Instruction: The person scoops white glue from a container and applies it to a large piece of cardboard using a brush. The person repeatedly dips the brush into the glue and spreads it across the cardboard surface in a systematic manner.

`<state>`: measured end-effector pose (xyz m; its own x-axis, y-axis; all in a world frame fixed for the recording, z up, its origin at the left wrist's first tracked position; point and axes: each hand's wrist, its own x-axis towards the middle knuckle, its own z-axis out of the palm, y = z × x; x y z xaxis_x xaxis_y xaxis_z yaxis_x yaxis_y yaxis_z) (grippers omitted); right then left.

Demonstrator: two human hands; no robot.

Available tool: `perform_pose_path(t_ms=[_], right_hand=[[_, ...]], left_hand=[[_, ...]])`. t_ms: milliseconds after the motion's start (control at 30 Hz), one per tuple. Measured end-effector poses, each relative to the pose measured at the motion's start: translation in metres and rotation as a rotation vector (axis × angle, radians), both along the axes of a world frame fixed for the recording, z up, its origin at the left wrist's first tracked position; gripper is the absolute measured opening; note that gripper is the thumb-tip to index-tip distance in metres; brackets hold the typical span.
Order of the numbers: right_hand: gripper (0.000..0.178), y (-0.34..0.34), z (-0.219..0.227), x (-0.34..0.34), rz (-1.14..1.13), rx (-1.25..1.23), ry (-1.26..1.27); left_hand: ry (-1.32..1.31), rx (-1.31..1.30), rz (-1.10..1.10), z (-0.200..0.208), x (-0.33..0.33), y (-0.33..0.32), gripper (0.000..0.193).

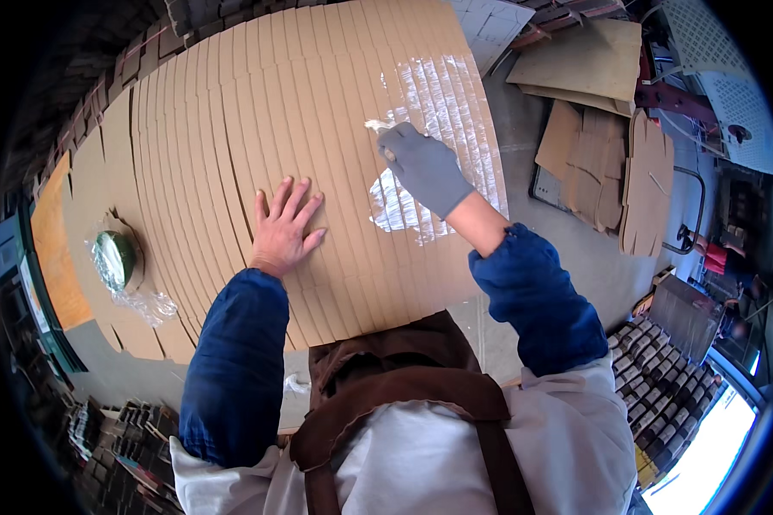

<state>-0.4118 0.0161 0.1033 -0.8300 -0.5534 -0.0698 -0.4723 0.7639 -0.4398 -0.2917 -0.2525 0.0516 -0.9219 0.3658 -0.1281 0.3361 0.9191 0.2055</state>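
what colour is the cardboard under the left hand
The cardboard is light brown, smeared white toward the right; the head view shows it best.

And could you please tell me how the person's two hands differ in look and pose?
The left hand is bare, while the right hand wears a grey glove. The left hand is spread out, whereas the right hand is curled. Both reach over the cardboard from blue sleeves.

Overlapping brown cardboard sheets point(343, 172) lie over an orange-brown wooden board point(57, 257), visible at the left. On the cardboard are glossy white smears point(468, 112), a rounded green object point(113, 260) and crumpled clear plastic point(150, 305).
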Motion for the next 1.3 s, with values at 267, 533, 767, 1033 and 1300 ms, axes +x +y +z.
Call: perform_pose_path(t_ms=[267,533,767,1033,1300], right_hand=[[0.016,-0.008,0.009,0.020,-0.172,-0.004,0.061],[0.014,0.026,0.014,0.034,-0.401,-0.055,0.172],[0.015,0.014,-0.033,0.073,-0.316,0.182,0.237],[0.014,-0.040,-0.028,0.076,-0.221,0.113,0.189],[0.013,0.010,0.011,0.146,-0.471,0.040,0.145]], left_hand=[[0.008,0.018,0.000,-0.002,0.007,-0.003,0.057],[-0.003,0.013,0.000,-0.001,0.006,-0.006,0.059],[0.002,0.030,-0.012,0.002,-0.001,-0.001,0.058],[-0.019,-0.030,0.002,0.000,0.003,-0.005,0.058],[0.009,-0.028,0.008,-0.002,0.007,-0.005,0.058]])
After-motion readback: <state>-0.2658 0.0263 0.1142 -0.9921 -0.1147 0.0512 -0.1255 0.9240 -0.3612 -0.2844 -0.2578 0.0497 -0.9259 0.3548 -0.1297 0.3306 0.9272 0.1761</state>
